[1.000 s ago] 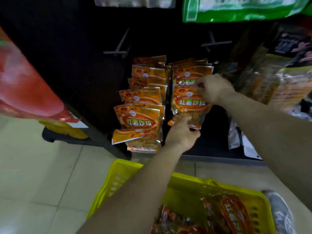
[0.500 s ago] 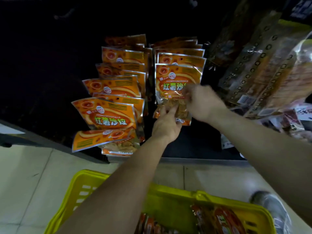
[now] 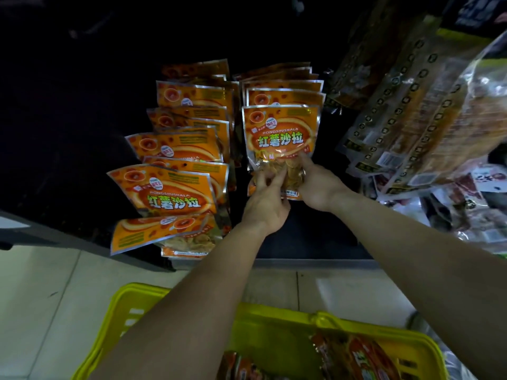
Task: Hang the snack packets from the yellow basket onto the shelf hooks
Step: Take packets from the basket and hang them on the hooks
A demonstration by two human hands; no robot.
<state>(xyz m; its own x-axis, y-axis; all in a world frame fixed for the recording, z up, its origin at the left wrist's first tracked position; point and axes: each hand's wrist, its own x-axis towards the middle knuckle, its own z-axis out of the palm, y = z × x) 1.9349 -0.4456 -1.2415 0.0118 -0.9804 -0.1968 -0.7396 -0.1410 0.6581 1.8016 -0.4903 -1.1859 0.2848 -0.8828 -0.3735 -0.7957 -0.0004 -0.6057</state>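
Two rows of orange snack packets hang on the dark shelf. The front packet of the right row (image 3: 279, 138) has green lettering and a clear lower window showing chips. My left hand (image 3: 267, 202) pinches that packet's bottom edge from below. My right hand (image 3: 315, 185) holds its lower right corner, with a finger stretched up along the clear window. The left row of packets (image 3: 175, 193) hangs untouched. The yellow basket (image 3: 175, 308) sits on the floor beneath my arms, with several orange packets (image 3: 354, 357) inside. The hooks themselves are hidden behind the packets.
Darker brown and clear snack bags (image 3: 406, 111) hang crowded at the right, close to my right arm. A black shelf base (image 3: 315, 239) runs along the pale tiled floor (image 3: 41, 292). A grey shoe (image 3: 417, 322) shows by the basket's right end.
My right hand has dropped from the packet's top edge to its lower right corner. The camera has tilted down and closer. My left hand has stayed at the packet's bottom.
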